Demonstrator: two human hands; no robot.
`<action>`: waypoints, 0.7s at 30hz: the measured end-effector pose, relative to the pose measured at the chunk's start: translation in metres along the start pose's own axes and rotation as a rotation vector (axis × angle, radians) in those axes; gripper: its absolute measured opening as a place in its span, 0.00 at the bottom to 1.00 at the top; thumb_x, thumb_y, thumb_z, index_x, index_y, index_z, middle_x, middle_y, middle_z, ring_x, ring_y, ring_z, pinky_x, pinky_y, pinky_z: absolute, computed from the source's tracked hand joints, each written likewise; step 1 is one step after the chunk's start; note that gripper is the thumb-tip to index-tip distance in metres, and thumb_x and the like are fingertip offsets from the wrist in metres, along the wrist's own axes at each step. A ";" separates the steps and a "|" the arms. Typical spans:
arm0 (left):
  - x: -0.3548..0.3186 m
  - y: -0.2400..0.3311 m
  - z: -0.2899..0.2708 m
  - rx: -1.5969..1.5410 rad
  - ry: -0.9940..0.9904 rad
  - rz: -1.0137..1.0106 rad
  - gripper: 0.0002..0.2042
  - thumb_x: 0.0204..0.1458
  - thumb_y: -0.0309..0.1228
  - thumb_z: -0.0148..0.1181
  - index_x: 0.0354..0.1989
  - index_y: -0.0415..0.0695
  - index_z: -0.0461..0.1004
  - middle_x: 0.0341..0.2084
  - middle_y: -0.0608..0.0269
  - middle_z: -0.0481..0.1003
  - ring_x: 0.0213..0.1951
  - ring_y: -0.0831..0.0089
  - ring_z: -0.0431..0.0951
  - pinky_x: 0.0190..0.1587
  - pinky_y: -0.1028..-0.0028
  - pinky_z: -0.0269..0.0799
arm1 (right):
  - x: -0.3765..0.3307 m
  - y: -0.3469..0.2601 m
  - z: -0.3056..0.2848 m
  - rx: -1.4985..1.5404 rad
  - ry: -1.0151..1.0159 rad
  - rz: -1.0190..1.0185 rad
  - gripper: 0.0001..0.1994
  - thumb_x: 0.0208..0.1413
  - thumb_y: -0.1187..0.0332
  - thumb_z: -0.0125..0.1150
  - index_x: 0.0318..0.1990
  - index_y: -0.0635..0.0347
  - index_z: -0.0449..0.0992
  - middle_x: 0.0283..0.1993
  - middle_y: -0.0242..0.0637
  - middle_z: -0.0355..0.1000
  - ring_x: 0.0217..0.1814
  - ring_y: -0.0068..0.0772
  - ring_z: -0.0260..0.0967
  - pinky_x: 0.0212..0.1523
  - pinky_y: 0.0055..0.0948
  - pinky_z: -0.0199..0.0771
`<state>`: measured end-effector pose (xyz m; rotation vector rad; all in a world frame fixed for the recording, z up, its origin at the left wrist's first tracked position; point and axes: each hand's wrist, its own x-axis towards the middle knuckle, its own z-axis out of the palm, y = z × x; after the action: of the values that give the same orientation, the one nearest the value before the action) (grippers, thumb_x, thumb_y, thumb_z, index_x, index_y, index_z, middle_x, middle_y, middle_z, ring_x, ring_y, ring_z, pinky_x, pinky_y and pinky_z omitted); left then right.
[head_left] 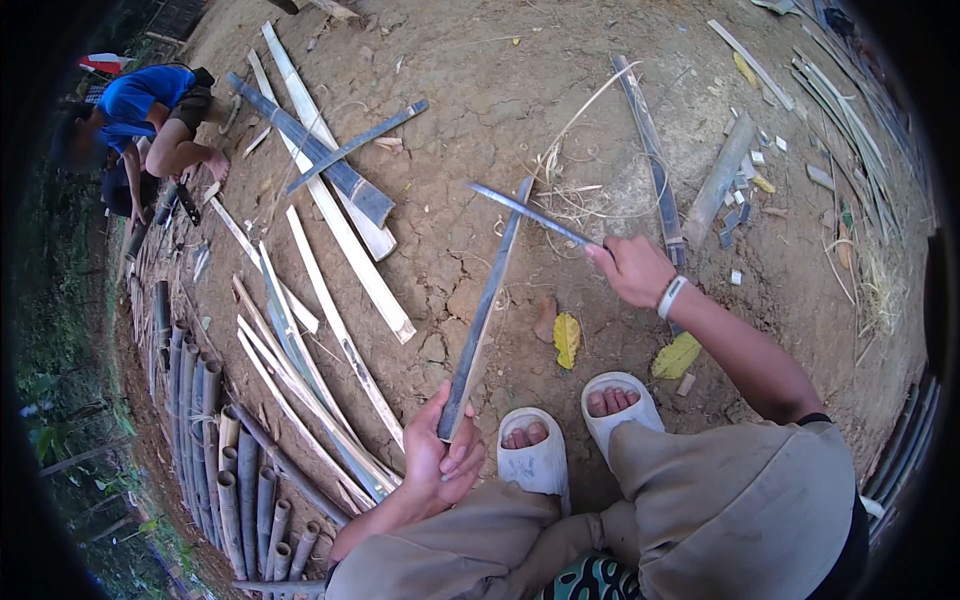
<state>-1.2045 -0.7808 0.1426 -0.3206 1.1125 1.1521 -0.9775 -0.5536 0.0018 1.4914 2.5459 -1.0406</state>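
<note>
My left hand (445, 450) is wrapped round the near end of a dark split bamboo strip (485, 310), which points away from me over the bare earth. In my right hand (636, 270) is a long knife (530, 213), its narrow blade reaching leftward across the far end of the strip. Blade and strip cross there; whether they touch I cannot tell. The fingers of my right hand cover the knife's handle. Thin curled bamboo shavings (590, 200) lie on the ground just beyond the blade.
Pale split bamboo strips (335, 330) and wider slats (340, 170) lie to my left. Cut bamboo poles (205, 430) are stacked at lower left. Another person (150, 115) in a blue shirt crouches at far left. A bamboo piece (720, 180) and small offcuts (735, 220) lie at right.
</note>
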 end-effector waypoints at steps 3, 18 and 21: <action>0.003 -0.001 0.002 -0.046 -0.059 -0.022 0.20 0.70 0.40 0.32 0.33 0.41 0.67 0.04 0.69 0.57 0.02 0.80 0.49 0.06 0.81 0.48 | 0.036 0.037 0.001 0.072 0.019 0.126 0.34 0.66 0.42 0.39 0.32 0.71 0.75 0.26 0.64 0.71 0.35 0.69 0.72 0.42 0.57 0.72; 0.028 -0.027 0.003 0.573 -0.455 -0.258 0.15 0.66 0.40 0.49 0.51 0.42 0.68 0.41 0.49 0.80 0.22 0.76 0.76 0.26 0.79 0.74 | -0.087 -0.082 0.011 1.414 -0.261 0.264 0.14 0.50 0.65 0.73 0.33 0.62 0.73 0.23 0.30 0.70 0.12 0.17 0.60 0.11 0.21 0.58; 0.039 -0.042 0.000 0.752 -0.508 -0.196 0.19 0.65 0.42 0.51 0.54 0.39 0.67 0.46 0.49 0.78 0.34 0.69 0.79 0.40 0.72 0.77 | -0.087 -0.076 0.011 1.421 -0.261 0.197 0.15 0.45 0.71 0.76 0.34 0.63 0.73 0.24 0.30 0.71 0.12 0.17 0.61 0.12 0.22 0.59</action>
<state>-1.1701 -0.7774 0.0973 0.4230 0.9513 0.5297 -0.9929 -0.6518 0.0626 1.3987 1.2344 -2.9602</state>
